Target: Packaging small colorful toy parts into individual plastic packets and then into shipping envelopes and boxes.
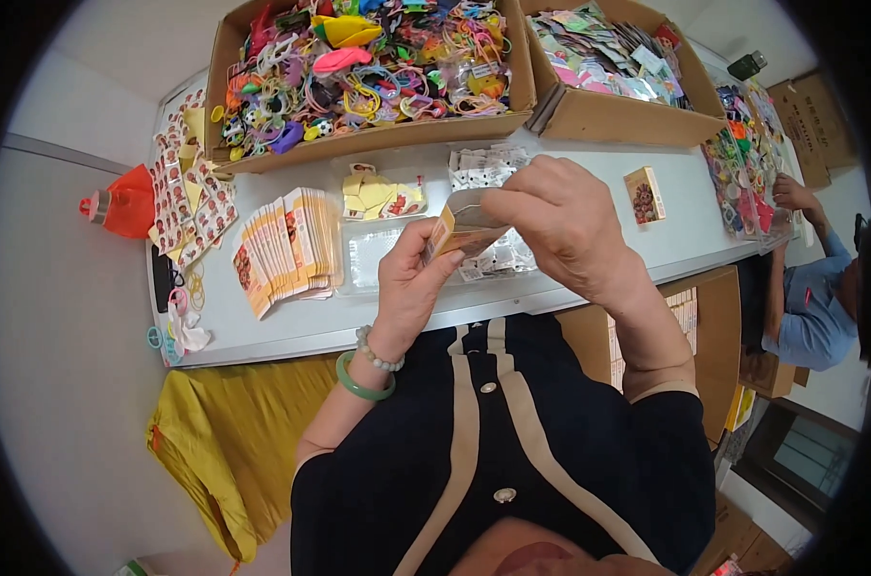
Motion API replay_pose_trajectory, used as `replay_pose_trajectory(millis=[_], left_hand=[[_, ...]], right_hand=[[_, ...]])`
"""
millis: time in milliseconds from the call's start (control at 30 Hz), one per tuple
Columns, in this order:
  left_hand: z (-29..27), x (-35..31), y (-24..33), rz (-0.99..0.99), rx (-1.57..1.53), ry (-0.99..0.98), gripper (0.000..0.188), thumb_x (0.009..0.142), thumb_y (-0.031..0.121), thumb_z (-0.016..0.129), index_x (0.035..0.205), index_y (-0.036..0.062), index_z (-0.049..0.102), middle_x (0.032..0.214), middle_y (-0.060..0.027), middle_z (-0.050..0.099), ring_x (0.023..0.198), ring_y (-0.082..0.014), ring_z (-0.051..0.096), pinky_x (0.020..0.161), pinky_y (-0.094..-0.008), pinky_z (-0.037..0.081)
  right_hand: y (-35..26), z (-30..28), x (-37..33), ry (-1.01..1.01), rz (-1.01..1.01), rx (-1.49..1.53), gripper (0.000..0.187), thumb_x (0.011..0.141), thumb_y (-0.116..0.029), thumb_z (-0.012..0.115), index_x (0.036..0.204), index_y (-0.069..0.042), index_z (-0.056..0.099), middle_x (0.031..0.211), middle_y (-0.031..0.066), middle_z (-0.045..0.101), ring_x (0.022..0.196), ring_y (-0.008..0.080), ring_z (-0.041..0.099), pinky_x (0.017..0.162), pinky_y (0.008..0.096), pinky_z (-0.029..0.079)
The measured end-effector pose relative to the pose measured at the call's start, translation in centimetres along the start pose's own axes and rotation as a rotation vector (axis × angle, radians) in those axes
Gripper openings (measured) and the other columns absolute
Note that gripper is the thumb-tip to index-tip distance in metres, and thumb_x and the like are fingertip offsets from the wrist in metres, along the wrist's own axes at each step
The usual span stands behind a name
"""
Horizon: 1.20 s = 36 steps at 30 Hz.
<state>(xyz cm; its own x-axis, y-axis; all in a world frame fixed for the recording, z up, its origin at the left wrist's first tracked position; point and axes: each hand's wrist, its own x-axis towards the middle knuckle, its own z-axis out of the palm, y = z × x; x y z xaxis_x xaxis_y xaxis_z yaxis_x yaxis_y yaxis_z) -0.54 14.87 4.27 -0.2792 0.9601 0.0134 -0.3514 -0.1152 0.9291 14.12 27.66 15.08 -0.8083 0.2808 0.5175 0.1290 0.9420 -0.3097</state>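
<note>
My left hand [406, 288] is closed around a small yellow-orange carton [442, 238], held tilted above the table with its top end open. At that open end, my right hand [572, 228] has its fingers bent and pinched together. Its own fingers hide whatever they grip. Below the hands lie clear plastic trays: one holds yellow sticker pieces [382, 195], another small white printed packets [483, 165]. To the left, a fanned stack of flat yellow-and-white cartons [286, 245] rests on the table. A finished-looking upright carton [644, 197] stands to the right.
Behind the trays stand a cardboard box [378, 134] of colourful trinkets and another box [627, 130] of flat packets. Sticker sheets [190, 173] and a red bag [128, 204] are at left. A co-worker's hand [793, 195] reaches to a clear bin at right. An open carton [723, 331] sits below the table edge.
</note>
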Motion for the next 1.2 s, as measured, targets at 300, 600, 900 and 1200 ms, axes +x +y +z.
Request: replay_pose_trajectory(millis=[300,600,900,1200], left_hand=[[-1.8,0.2,0.8,-0.016,-0.108,0.116,0.028,0.088,0.002,0.056,0.115,0.0006,0.048,0.108,-0.0094,0.06,0.096,-0.0145,0.06,0.081,-0.0277,0.05],[-2.9,-0.6,0.6,-0.047,-0.155,0.18,0.027,0.088,0.004,0.057,0.113,-0.0001,0.048,0.107,-0.011,0.062,0.095,-0.0153,0.061,0.081,-0.0296,0.052],[-2.5,-0.9,-0.3,-0.103,-0.128,0.155,0.027,0.089,0.004,0.056,0.114,-0.0006,0.047,0.109,-0.0121,0.061,0.096,-0.0172,0.062,0.082,-0.0314,0.053],[-2.7,-0.7,-0.5,-0.145,-0.136,0.17,0.026,0.089,0.004,0.055,0.114,0.0,0.048,0.107,-0.0113,0.062,0.095,-0.0174,0.063,0.084,-0.0322,0.053]], right_hand=[[1.0,1.3,-0.6,0.182,0.137,0.064,0.025,0.076,0.005,0.058,0.099,-0.003,0.062,0.092,0.0102,0.06,0.084,0.0268,0.059,0.071,0.0325,0.048],[4.2,7.8,-5.2,-0.401,0.398,-0.247,0.01,0.08,-0.003,0.05,0.085,-0.003,0.059,0.078,0.0131,0.059,0.079,0.031,0.06,0.067,0.0416,0.049],[8.5,11.1,-3.4,-0.379,0.591,-0.179,0.018,0.078,-0.012,0.056,0.094,-0.004,0.06,0.089,0.0147,0.06,0.085,0.0346,0.06,0.076,0.0437,0.048],[9.1,8.9,-4.2,-0.237,0.665,0.038,0.015,0.077,-0.007,0.056,0.089,0.001,0.062,0.084,0.0148,0.064,0.079,0.0327,0.06,0.073,0.0371,0.047]])
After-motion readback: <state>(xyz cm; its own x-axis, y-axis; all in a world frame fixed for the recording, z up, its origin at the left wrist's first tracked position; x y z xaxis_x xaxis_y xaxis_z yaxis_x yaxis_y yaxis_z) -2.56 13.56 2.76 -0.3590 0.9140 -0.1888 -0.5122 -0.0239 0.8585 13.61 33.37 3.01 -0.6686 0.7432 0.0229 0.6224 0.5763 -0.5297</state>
